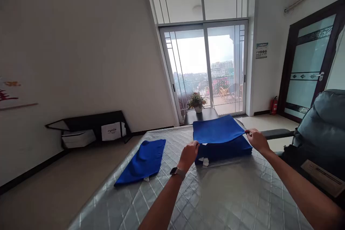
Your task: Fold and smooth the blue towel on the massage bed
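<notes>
A blue cloth cover (pixel 218 129) is held up by its two near corners, its far part lying over a stack of like blue covers (pixel 223 151). My left hand (pixel 189 152), with a watch at the wrist, pinches the near left corner. The near right corner is pinched in my right hand (pixel 256 139). White tags (pixel 205 161) stick out from the stack's front left. Apart from the stack, another blue cover (pixel 144 160) lies flat to the left, slightly rumpled. Everything rests on a silver quilted sheet (pixel 185 190).
A black chair (pixel 327 129) stands close on the right, with a cardboard box (pixel 323 178) by it. Beyond the sheet, a potted plant (pixel 197 102) sits on a small dark table (pixel 208 115). A black low shelf (pixel 94 125) with white boxes is at the left wall.
</notes>
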The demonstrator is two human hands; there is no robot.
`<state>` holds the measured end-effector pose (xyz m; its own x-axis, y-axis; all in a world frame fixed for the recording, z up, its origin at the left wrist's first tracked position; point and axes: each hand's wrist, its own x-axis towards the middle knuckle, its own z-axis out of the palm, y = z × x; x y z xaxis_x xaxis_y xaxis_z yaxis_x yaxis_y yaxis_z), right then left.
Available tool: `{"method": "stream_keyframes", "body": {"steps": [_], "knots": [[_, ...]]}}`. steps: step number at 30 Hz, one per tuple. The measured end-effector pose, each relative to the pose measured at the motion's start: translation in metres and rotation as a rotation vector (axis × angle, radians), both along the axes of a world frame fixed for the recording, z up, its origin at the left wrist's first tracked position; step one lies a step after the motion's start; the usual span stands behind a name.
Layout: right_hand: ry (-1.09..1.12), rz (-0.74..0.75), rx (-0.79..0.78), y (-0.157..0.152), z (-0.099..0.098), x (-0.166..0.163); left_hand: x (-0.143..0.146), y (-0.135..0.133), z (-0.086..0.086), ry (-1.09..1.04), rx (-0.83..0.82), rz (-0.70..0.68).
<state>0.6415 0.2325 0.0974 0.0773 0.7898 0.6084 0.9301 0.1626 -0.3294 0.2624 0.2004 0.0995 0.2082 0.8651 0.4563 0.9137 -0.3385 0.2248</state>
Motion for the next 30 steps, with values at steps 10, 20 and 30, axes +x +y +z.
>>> {"method": "stream_keyframes", "body": {"steps": [10, 20, 30], "knots": [[-0.049, 0.008, -0.049, -0.016, -0.079, 0.015, -0.002, -0.014, -0.037, 0.221, -0.013, -0.030], [-0.185, 0.034, 0.028, -0.015, -0.088, 0.013, -0.002, -0.019, -0.029, 0.311, -0.029, -0.086], [-0.304, 0.267, -0.011, -0.010, -0.103, -0.011, 0.000, -0.008, -0.061, 0.209, -0.042, -0.385]]}}
